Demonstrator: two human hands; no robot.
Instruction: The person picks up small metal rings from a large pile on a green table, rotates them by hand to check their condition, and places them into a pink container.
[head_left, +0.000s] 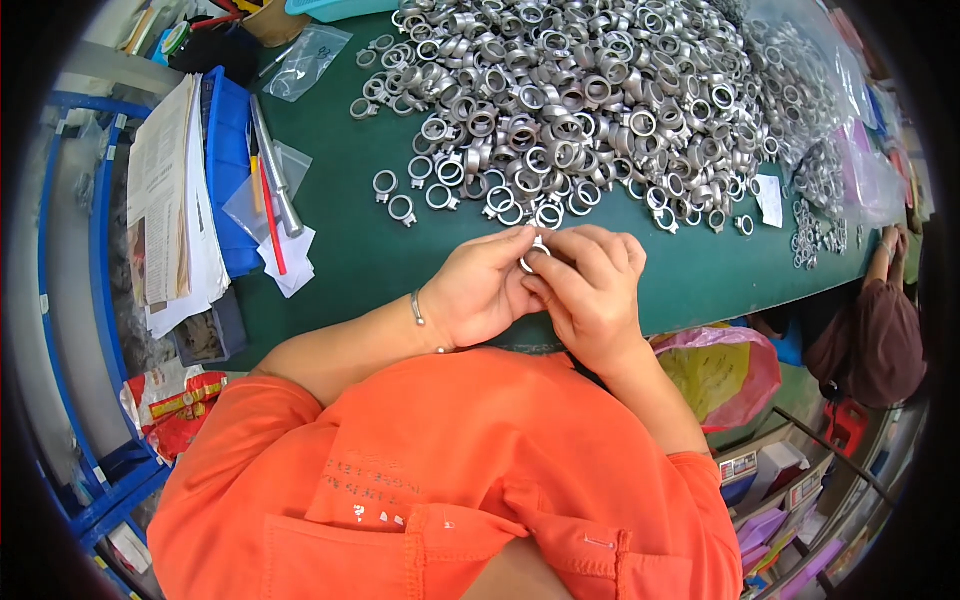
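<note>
Between my two hands is a small silver metal ring [536,258], held close to my body at the table's near edge. My left hand [487,284] grips it from the left, thumb and fingers closed in toward it. From the other side my right hand [598,290] pinches the same ring, its bent fingers covering part of it. Just beyond my hands spreads a large heap of metal rings [590,95], many with a small lug on the side. A few loose rings [402,210] lie at its near left edge.
The green table [330,170] carries a blue tray [225,170] with papers [170,190], a red pen [272,225] and a metal rod [275,170] at left. Plastic bags of rings [800,90] lie right. Below the edge hangs a pink-yellow bag [720,370]; another person [870,340] sits far right.
</note>
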